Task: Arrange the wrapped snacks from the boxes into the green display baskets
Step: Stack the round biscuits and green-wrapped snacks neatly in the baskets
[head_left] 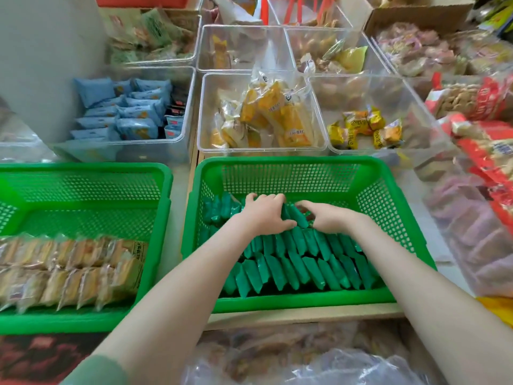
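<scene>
Filling the green mesh plastic basket point(277, 166): the standing rows could topple.
Teal foil-wrapped snack bars point(299, 269) stand on edge along its near side. My left hand point(263, 215) and right hand point(331, 219) curl round a bunch point(297, 218) behind them, and an uneven release may tip it sideways.

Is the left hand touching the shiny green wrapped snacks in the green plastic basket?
Touching. In the head view the left hand curls its thumb and fingers round some shiny green wrapped snacks in the green plastic basket.

Green-wrapped snacks point(299, 266) rowed in basket point(291, 168)
</scene>
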`<state>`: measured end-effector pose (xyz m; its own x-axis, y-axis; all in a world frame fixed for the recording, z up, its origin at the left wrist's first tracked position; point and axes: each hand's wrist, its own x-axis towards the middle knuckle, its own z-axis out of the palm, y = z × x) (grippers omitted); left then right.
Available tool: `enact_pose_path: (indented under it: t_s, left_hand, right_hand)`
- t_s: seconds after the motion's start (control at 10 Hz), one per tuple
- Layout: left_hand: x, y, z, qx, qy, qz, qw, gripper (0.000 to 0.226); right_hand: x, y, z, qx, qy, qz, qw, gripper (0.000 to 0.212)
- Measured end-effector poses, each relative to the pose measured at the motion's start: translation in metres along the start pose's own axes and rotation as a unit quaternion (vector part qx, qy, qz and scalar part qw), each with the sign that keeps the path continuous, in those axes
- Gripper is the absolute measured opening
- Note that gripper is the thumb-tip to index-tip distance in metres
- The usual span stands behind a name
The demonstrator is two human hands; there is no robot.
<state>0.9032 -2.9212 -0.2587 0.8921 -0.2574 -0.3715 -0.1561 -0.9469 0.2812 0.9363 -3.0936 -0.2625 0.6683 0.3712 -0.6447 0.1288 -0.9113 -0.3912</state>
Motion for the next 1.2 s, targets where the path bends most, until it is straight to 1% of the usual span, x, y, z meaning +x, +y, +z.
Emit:
enact_pose_path:
  t_s: [0.1, 0.2, 0.3, 0.4, 0.5, 0.6, 0.7, 0.8, 0.9, 1.0, 1.1, 1.2]
  left_hand:
    - [-0.003, -0.001, 0.001, 0.006, -0.019, 0.003, 1.0, 0.066]
    - [-0.008, 0.001, 0.007, 0.028, -0.012, 0.011, 0.999, 0.066]
    - [-0.009, 0.001, 0.012, 0.041, 0.006, 0.016, 0.999, 0.069]
    - [-0.009, -0.002, 0.012, 0.029, 0.003, 0.029, 0.999, 0.069]
    - [-0.008, -0.005, 0.01, -0.027, 0.01, 0.028, 0.999, 0.057]
    - [-0.008, -0.006, 0.013, -0.063, 0.049, 0.014, 0.997, 0.049]
    - [-0.011, -0.001, 0.025, 0.013, 0.065, 0.026, 0.997, 0.054]
    - [-0.012, 0.004, 0.03, 0.073, 0.047, 0.025, 0.996, 0.056]
    - [-0.013, 0.007, 0.028, 0.084, 0.029, 0.014, 0.996, 0.055]
    - [-0.016, 0.01, 0.027, 0.086, 0.034, 0.016, 0.996, 0.056]
    - [-0.019, 0.012, 0.028, 0.049, 0.031, 0.014, 0.998, 0.056]
    - [-0.022, 0.017, 0.023, 0.026, 0.056, 0.008, 0.998, 0.056]
  right_hand:
    - [0.002, 0.0, -0.002, 0.055, 0.008, -0.011, 0.998, 0.059]
    - [0.005, 0.001, -0.001, 0.078, 0.006, -0.029, 0.997, 0.047]
    - [0.007, 0.006, 0.0, 0.056, -0.035, -0.027, 0.997, 0.056]
    - [0.006, 0.013, -0.001, 0.143, -0.091, -0.028, 0.985, 0.073]
    - [0.008, 0.013, -0.002, 0.145, -0.065, -0.032, 0.987, 0.075]
    - [0.009, 0.01, 0.001, 0.113, 0.023, -0.041, 0.992, 0.074]
    - [0.008, 0.009, 0.005, 0.079, 0.039, -0.051, 0.995, 0.071]
    - [0.006, 0.009, 0.003, 0.044, 0.008, -0.049, 0.998, 0.071]
    - [0.001, 0.012, 0.0, 0.052, -0.027, -0.041, 0.997, 0.072]
    - [-0.008, 0.016, -0.003, 0.039, 0.016, -0.045, 0.998, 0.064]
    - [-0.014, 0.022, -0.003, 0.042, 0.126, -0.044, 0.99, 0.054]
    - [-0.018, 0.027, -0.002, 0.026, 0.162, -0.018, 0.986, 0.053]
